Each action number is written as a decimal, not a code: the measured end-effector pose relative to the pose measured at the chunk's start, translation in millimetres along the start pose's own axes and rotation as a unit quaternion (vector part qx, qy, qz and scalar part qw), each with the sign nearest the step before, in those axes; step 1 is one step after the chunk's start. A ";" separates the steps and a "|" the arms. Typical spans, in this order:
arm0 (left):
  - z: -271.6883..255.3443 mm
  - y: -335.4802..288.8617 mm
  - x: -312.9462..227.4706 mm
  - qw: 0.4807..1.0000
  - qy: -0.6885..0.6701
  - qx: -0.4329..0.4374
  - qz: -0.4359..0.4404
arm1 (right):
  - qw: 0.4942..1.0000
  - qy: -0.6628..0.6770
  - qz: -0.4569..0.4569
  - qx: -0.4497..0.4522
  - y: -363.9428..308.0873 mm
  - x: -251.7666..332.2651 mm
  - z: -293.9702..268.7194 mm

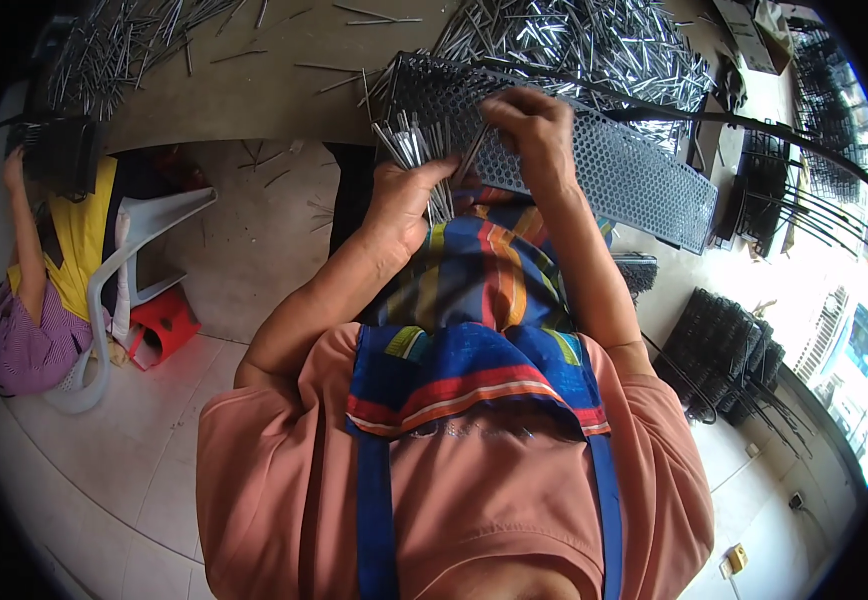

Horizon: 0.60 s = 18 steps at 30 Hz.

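Observation:
My left hand (pixel 401 203) is closed around a bundle of thin metal rods (pixel 414 145), which fan out above the fingers and poke out below. Just to its right, my right hand (pixel 539 128) is in a pinch over the perforated dark metal panel (pixel 634 175). One slim rod (pixel 471 152) slants down from its fingertips toward the left hand. The panel, full of small round holes, lies slanted across my lap against the table edge. A large heap of loose metal rods (pixel 574 50) is piled behind it.
More rods (pixel 119 55) lie scattered on the brown table (pixel 254 95). At left, another person (pixel 39 330) sits on a pale plastic chair (pixel 114 280), by a red container (pixel 164 325). Stacked black wire racks (pixel 719 350) stand on the floor at right. A dark bar (pixel 754 125) curves beyond the panel.

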<state>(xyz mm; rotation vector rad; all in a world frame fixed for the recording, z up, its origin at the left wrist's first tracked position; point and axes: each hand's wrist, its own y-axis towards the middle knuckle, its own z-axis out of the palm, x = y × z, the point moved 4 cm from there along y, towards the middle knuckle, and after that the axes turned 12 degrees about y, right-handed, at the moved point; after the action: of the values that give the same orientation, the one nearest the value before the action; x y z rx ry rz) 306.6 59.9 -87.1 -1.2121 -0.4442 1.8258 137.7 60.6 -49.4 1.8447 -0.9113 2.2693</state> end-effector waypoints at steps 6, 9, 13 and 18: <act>5.0 -9.1 -3.6 0.999 0.035 -0.003 -0.026 | 0.945 0.044 -0.314 -0.080 13.3 18.5 -11.9; 3.3 -5.4 -3.0 0.999 0.048 0.007 -0.021 | 0.927 -0.013 -0.369 -0.069 13.2 17.7 -9.8; -0.8 -2.8 -1.1 0.999 0.044 0.004 -0.018 | 0.923 -0.037 -0.379 -0.060 11.2 15.9 -8.6; -0.5 -10.7 7.6 0.998 0.039 -0.009 -0.038 | 0.912 -0.092 -0.394 -0.062 9.8 0.4 -7.4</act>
<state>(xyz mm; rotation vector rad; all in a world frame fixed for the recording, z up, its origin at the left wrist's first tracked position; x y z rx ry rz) 310.9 71.9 -84.2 -1.2569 -0.4571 1.7067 127.1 56.1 -53.7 1.9080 -0.2176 1.5272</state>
